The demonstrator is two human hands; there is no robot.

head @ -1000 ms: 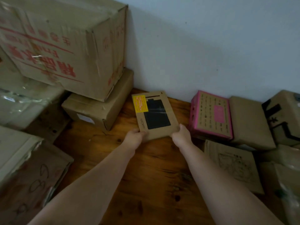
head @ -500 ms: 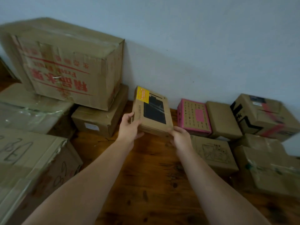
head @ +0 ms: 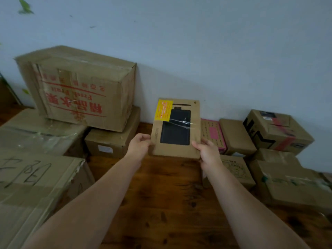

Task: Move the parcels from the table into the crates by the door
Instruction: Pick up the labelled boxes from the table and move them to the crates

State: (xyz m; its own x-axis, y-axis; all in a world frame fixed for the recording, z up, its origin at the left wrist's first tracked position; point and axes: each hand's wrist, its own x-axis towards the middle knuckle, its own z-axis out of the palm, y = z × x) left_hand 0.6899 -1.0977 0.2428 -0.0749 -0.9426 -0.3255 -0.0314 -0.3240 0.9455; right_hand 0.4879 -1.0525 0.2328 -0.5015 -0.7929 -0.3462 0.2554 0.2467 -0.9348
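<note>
1. Head view: the flat parcel (head: 177, 128), lying on the worktop (head: 161, 194) a second ago, is now lifted upright at frame centre, clear of the wood, its face toward the camera.
2. Left hand (head: 139, 145) has its grip closed on the parcel's lower left edge; right hand (head: 206, 151) is closed on the lower right corner.
3. The parcel bears a yellow label (head: 163, 110), a black panel and clear tape.
4. The view has tilted up, showing more of the pale wall (head: 197, 42).
5. Big red-printed carton (head: 80, 88) sits stacked at left; a pink box (head: 212, 134) and brown boxes crowd the right.
</note>
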